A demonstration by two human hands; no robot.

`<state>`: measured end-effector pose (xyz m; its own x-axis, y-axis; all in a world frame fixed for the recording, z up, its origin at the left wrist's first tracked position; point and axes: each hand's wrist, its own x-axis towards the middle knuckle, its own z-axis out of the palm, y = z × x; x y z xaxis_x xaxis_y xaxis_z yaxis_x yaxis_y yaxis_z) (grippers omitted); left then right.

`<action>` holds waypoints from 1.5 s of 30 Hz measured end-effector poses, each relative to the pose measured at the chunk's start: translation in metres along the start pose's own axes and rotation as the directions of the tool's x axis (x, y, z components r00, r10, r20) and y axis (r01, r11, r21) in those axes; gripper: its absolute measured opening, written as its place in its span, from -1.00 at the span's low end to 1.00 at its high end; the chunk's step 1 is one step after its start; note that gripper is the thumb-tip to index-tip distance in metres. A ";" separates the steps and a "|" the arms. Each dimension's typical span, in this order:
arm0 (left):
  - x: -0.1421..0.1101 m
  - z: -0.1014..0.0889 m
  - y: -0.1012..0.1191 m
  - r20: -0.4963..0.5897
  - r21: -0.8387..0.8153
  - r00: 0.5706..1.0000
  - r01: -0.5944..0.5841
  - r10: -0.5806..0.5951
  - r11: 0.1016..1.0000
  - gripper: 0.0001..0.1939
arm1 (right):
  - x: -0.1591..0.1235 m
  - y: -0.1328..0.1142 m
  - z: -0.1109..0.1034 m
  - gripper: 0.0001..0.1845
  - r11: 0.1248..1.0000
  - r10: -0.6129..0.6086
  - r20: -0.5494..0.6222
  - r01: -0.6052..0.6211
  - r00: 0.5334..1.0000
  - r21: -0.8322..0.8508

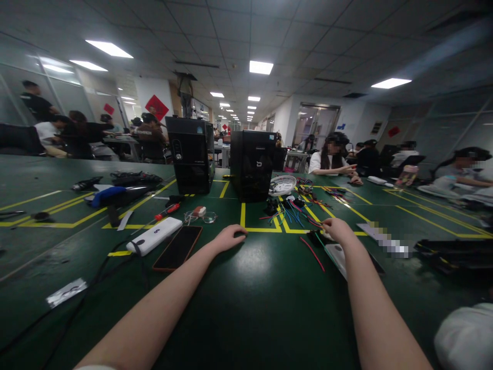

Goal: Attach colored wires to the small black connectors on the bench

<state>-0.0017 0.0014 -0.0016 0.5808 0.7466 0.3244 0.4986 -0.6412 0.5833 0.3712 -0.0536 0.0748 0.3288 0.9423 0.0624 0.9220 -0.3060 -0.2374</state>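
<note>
My left hand (230, 238) rests on the green table (246, 308) beside a yellow tape line, its fingers loosely bent and a little apart, with nothing visible in them. Further right, my right hand (339, 230) is closed with its fingertips at the end of a bundle of coloured wires (295, 211). It seems to pinch a wire there, though the fingers partly hide it. Under that hand lie a pale flat object (338, 257) and a green wire. A loose red wire (313, 253) lies to its left.
Two black computer towers (252, 164) stand ahead, near a white basket (283, 185). Left of my left arm are a phone (179, 248), a white power bank (154, 236), glasses (200, 217) and a red screwdriver (168, 211). A black tray-like part (454, 254) lies right. Other people sit around.
</note>
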 end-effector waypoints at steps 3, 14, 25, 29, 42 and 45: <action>0.000 -0.001 0.001 0.004 -0.002 1.000 0.009 -0.009 1.000 -0.74 | 0.001 0.008 -0.001 -0.78 0.998 0.055 0.101 -0.057 0.993 0.013; -0.001 -0.001 0.003 0.018 0.001 1.000 0.024 -0.024 1.000 -0.75 | 0.001 0.006 0.001 -0.82 0.997 0.043 0.178 -0.052 0.983 0.048; 0.000 0.001 0.000 0.010 0.006 1.000 0.002 -0.002 1.000 -0.75 | -0.004 0.004 -0.001 -0.81 0.996 0.067 0.183 -0.077 0.981 0.053; 0.000 0.001 0.001 0.013 0.006 1.000 0.008 -0.008 1.000 -0.76 | -0.005 0.002 -0.001 -0.67 0.992 0.082 0.213 -0.100 0.973 0.073; 0.000 0.000 0.002 0.024 0.001 0.999 0.023 -0.023 1.000 -0.75 | -0.011 -0.003 -0.004 -0.54 1.000 0.016 0.449 -0.016 0.893 -0.004; 0.000 0.001 0.001 0.012 0.010 1.000 0.008 -0.008 1.000 -0.75 | -0.009 0.001 -0.004 -0.64 0.998 -0.065 0.421 0.056 0.905 0.034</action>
<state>-0.0007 0.0004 -0.0016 0.5845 0.7496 0.3107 0.5093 -0.6369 0.5787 0.3697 -0.0632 0.0775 0.1515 0.9296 -0.3361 0.9315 -0.2480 -0.2662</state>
